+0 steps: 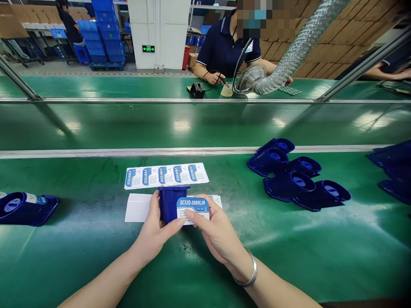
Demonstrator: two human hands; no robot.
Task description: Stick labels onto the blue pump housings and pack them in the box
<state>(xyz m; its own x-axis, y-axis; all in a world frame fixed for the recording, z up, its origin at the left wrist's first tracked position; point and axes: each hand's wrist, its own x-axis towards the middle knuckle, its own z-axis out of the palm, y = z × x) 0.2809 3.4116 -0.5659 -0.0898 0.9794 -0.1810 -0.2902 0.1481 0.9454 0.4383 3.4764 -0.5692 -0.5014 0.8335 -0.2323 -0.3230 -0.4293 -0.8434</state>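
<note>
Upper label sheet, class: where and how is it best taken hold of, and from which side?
The upper label sheet is probably best pinched at its right end, coming from the right: it lies flat and thin, that short edge is free, and the held blue part crowds its near edge in this view.

Two hands: one left hand [151,235] and one right hand [220,235]. Between them, one dark blue part [168,203] and one label [192,202]. On the desk [80,256], two label sheets: one upper sheet [167,176] bearing five labels, and one lower sheet [138,208], partly covered, its labels uncountable. Five blue parts form a right-hand cluster [298,182]. At least one labelled part [34,214] shows at the left edge, and several edge parts [396,158], too cut off to count, at the right.
</note>
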